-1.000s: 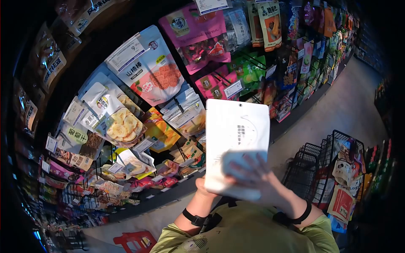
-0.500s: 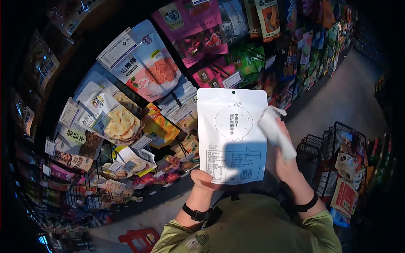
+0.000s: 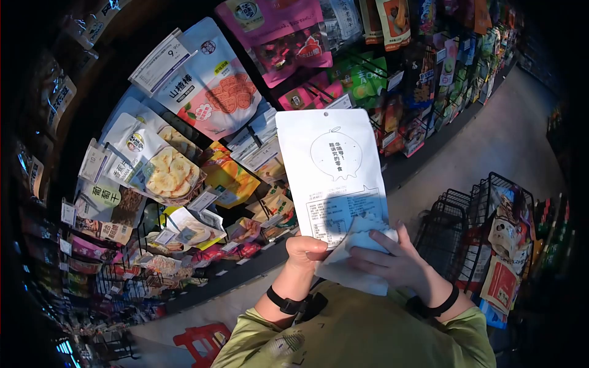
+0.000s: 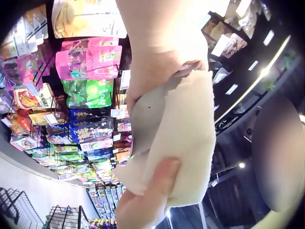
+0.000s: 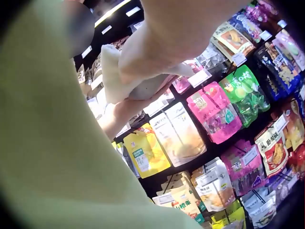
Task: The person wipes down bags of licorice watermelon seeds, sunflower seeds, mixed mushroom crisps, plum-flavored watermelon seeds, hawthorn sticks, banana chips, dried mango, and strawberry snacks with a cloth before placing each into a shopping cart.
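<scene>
A white snack pouch [image 3: 334,162], printed side with a fruit outline and a text panel, faces up in the head view. My left hand [image 3: 302,253] grips its lower left corner with the thumb on top. In my right hand [image 3: 402,264] is a white cloth [image 3: 340,260], lying over the pouch's lower right part and bottom edge. The right fingers spread across this cloth. From the left wrist, the cloth [image 4: 188,138] covers much of the pouch [image 4: 147,119], and the right thumb lies on it. The right wrist view shows the cloth [image 5: 112,71] under the right hand.
Shelves of hanging snack pouches fill the left and top, including a hawthorn pouch [image 3: 211,86] and a banana chip pouch [image 3: 159,165] behind price tags. A black wire basket cart [image 3: 497,245] holding packets stands at the right. A red object [image 3: 199,345] is on the floor.
My right hand swept the cloth off the pouch to the right side, then back onto its lower right part. The pouch moved slightly up and left, still in my left hand.
</scene>
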A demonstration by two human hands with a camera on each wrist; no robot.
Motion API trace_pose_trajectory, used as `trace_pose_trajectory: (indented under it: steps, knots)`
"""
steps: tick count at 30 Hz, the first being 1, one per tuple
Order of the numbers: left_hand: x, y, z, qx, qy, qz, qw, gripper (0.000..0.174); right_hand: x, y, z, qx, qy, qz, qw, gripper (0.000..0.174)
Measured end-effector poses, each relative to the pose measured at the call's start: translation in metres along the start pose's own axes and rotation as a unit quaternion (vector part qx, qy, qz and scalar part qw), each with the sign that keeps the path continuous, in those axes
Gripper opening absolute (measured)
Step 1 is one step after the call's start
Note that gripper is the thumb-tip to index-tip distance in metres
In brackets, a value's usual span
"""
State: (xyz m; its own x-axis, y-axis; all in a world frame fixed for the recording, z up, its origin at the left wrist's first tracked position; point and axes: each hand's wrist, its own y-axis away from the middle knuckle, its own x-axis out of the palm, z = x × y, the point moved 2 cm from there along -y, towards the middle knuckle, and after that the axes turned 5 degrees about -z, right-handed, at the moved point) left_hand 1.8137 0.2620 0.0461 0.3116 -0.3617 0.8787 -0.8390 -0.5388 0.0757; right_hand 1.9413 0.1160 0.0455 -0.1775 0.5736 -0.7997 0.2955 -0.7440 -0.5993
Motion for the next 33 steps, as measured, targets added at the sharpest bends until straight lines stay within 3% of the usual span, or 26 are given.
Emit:
trace_pose_trajectory:
  steps: [5,8,10,14,17,19,20,21,22,23,24,25,27,28,29,31,33]
  knots:
    - [-0.003,-0.002,-0.001,0.047,-0.04,0.013,0.998,0.09,-0.005,0.012,-0.001,0.012,0.018,0.031,0.999,0.041]
    - [-0.007,-0.004,-0.003,0.028,-0.029,0.059,0.997,0.093,-0.007,0.015,-0.005,0.007,0.009,0.018,1.0,0.042]
    - [-0.001,-0.006,-0.006,0.031,0.009,0.135,0.99,0.094,-0.006,0.02,-0.009,0.013,-0.003,0.014,1.0,0.04]
    - [0.001,-0.007,-0.008,0.039,-0.004,0.117,0.992,0.094,-0.005,0.027,-0.018,0.035,-0.041,0.048,0.997,0.034]
    - [-0.003,-0.008,-0.008,0.039,-0.011,0.116,0.992,0.092,0.008,0.038,-0.027,0.079,-0.05,0.039,0.995,0.028]
    - [-0.008,-0.005,-0.009,0.049,-0.073,0.073,0.993,0.091,0.016,0.033,-0.036,0.175,-0.045,-0.082,0.98,0.023]
    - [-0.008,-0.005,-0.011,0.05,-0.075,0.078,0.993,0.091,0.0,0.037,-0.04,0.254,-0.159,-0.107,0.948,0.028]
    - [-0.007,-0.004,-0.011,0.026,-0.105,0.076,0.991,0.091,0.001,0.036,-0.035,0.252,-0.157,-0.11,0.949,0.028]
    - [-0.005,-0.003,-0.012,0.003,-0.136,0.072,0.988,0.09,0.003,0.045,-0.034,0.448,-0.312,-0.226,0.807,0.033]
    - [0.001,-0.003,-0.007,0.001,-0.195,0.053,0.979,0.088,0.01,0.051,-0.033,0.6,-0.441,-0.319,0.587,0.038]
    - [0.003,-0.003,0.001,0.008,-0.21,0.043,0.977,0.087,0.004,0.041,-0.035,0.599,-0.476,-0.3,0.57,0.051]
    - [0.005,-0.005,0.01,0.014,-0.224,0.034,0.974,0.087,0.011,0.043,-0.033,0.596,-0.479,-0.301,0.57,0.051]
    - [0.013,-0.011,0.028,0.08,-0.453,0.093,0.883,0.086,0.033,0.055,-0.023,0.662,-0.568,-0.114,0.475,0.059]
    - [0.022,-0.012,0.031,0.152,-0.562,0.141,0.801,0.072,0.021,0.028,-0.007,0.538,-0.666,-0.144,0.496,0.069]
    - [0.024,-0.013,0.032,0.145,-0.558,0.154,0.803,0.072,0.025,0.025,-0.006,0.474,-0.673,-0.137,0.55,0.07]
    - [0.026,-0.015,0.037,0.129,-0.73,0.167,0.65,0.061,0.01,0.013,-0.011,0.457,-0.614,-0.058,0.641,0.068]
    - [0.034,-0.023,0.047,0.143,-0.698,0.205,0.671,0.055,0.011,0.022,-0.014,0.503,-0.557,-0.062,0.658,0.06]
